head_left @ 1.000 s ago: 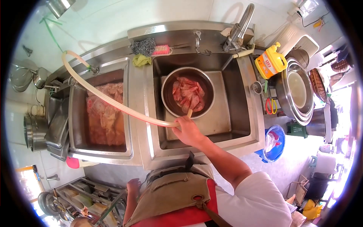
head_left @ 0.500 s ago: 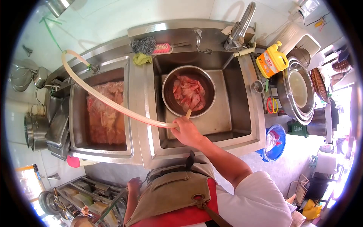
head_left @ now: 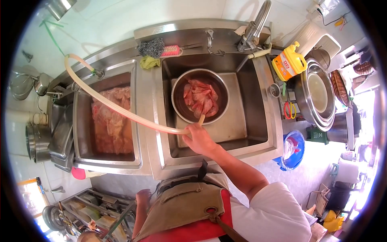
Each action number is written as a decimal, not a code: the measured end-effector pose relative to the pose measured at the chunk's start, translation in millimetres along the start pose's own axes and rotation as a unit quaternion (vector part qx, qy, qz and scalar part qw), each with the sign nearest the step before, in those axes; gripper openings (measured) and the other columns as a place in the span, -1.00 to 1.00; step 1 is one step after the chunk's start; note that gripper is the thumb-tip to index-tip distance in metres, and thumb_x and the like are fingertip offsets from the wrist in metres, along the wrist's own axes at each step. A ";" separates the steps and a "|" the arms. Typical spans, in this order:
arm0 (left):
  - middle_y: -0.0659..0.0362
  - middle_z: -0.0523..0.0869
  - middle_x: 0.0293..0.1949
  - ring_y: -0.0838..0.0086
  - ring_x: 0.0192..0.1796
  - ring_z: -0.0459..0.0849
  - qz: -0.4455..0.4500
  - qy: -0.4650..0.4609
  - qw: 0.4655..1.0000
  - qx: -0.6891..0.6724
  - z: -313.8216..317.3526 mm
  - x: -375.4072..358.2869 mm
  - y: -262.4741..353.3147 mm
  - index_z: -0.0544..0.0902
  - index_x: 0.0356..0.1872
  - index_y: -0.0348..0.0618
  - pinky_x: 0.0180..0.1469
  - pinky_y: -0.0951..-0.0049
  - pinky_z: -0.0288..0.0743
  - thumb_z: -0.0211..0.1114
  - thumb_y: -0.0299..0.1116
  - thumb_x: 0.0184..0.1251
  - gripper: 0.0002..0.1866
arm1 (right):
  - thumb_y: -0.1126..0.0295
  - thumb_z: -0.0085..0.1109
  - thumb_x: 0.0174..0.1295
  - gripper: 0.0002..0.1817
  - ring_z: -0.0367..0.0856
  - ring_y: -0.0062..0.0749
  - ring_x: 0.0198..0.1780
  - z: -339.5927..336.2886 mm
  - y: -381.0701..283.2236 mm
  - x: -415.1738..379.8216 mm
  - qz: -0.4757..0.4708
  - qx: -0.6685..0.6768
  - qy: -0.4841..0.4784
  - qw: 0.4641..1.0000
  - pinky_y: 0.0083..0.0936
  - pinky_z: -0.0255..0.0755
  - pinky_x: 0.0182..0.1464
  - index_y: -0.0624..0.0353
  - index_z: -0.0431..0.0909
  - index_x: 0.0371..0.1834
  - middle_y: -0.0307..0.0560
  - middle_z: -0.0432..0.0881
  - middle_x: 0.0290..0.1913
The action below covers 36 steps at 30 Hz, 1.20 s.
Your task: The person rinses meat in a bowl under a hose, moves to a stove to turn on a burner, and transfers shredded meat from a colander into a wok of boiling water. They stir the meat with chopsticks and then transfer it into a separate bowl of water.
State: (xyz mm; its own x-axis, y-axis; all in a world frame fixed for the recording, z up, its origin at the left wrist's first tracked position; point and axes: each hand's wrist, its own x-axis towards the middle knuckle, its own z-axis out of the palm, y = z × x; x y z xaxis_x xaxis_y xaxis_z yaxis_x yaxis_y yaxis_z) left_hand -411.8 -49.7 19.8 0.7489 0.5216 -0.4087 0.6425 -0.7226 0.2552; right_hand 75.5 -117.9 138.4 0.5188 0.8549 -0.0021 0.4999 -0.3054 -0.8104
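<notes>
My right hand (head_left: 198, 140) is closed around a pale hose (head_left: 117, 108) near its end, above the front of the right sink (head_left: 238, 131). The hose tip points at a round steel bowl (head_left: 219, 115) in that sink. Reddish raw meat pieces (head_left: 200, 97) lie in the bowl; I cannot make out any water stream. From my hand the hose arches left over the left sink to a tap fitting at the back. Down beside the apron (head_left: 177, 209) hangs my left hand (head_left: 143, 196), away from the sinks, its fingers mostly hidden.
Pale meat (head_left: 115, 121) sits in reddish water in the left sink (head_left: 139, 149). A scouring pad (head_left: 151, 48), a green cloth (head_left: 150, 62) and a pink brush (head_left: 171, 50) rest behind. Rightward are a yellow jug (head_left: 289, 62), stacked basins (head_left: 318, 94) and a blue bucket (head_left: 296, 159).
The view has shifted very slightly. My right hand keeps its hold on the hose in nearly the same place, and the meat looks almost unchanged.
</notes>
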 end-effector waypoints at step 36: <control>0.14 0.74 -0.30 0.55 -0.33 0.69 -0.014 -0.008 0.983 -0.182 -19.0 7.4 8.4 0.62 -0.23 -0.31 -0.29 0.59 0.59 0.28 -0.65 -0.02 -0.75 | 0.30 0.15 0.05 -0.78 0.56 0.18 -0.31 2.9 0.2 24.7 0.006 -0.098 0.025 0.995 -0.05 0.47 -0.23 0.20 0.49 -0.33 0.17 0.54 -0.26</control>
State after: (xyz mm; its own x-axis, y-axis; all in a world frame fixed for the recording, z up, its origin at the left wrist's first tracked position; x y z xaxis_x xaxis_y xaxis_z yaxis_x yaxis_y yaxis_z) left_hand -397.8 -43.3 35.6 0.7300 0.5294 -0.4322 0.6797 -0.4968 0.5396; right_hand 86.4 -95.6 136.5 0.5566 0.8305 0.0210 0.6167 -0.3961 -0.6803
